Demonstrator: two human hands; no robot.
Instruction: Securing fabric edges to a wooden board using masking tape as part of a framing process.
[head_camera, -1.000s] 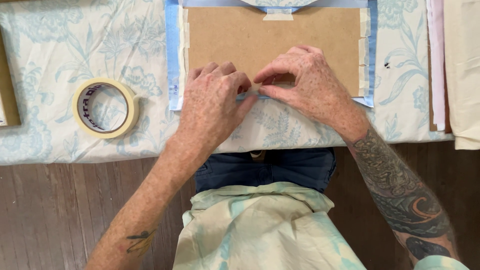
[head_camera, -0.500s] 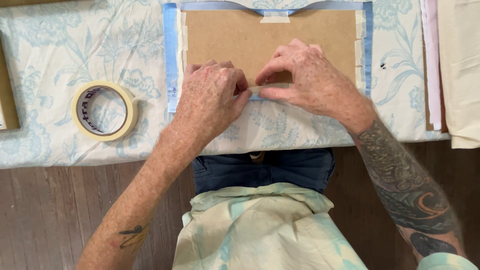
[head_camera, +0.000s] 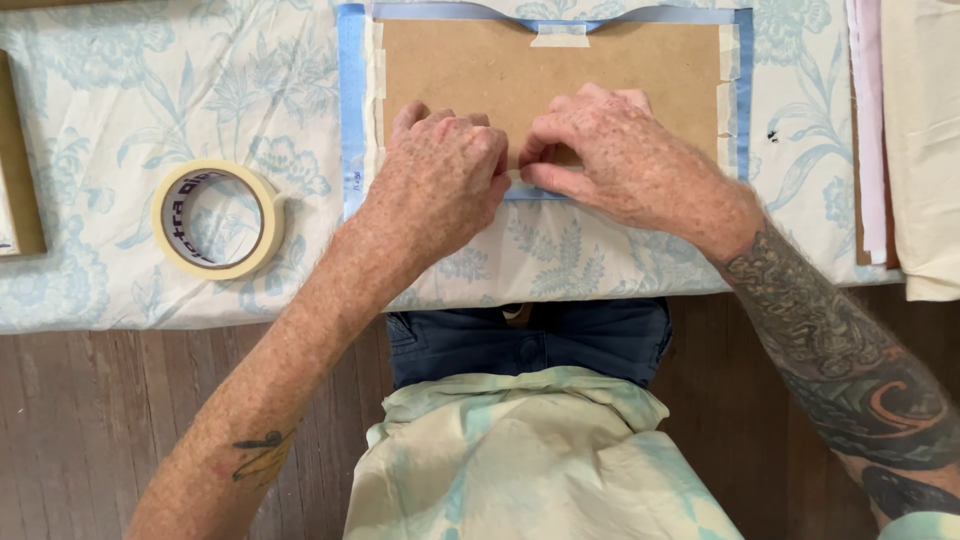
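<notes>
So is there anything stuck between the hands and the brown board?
Nothing visible. The left hand and the right hand both rest right on the bottom edge of the brown board, fingers pressed down there. The roll of tape lies off to the left, apart from them.

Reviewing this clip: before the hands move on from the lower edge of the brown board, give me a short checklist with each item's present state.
1. Both hands on the lower edge: left hand and right hand press side by side there. Ok.
2. Brown backing board lies flat on the blue fabric. Ok.
3. Top tape piece in place on the top edge. Ok.
4. Side edges taped: cream strips show along both sides. Ok.
5. Lower edge taped down: hidden under the hands. Cannot tell.
6. Roll of masking tape lies left of the left hand on the floral cloth. Ok.
</notes>
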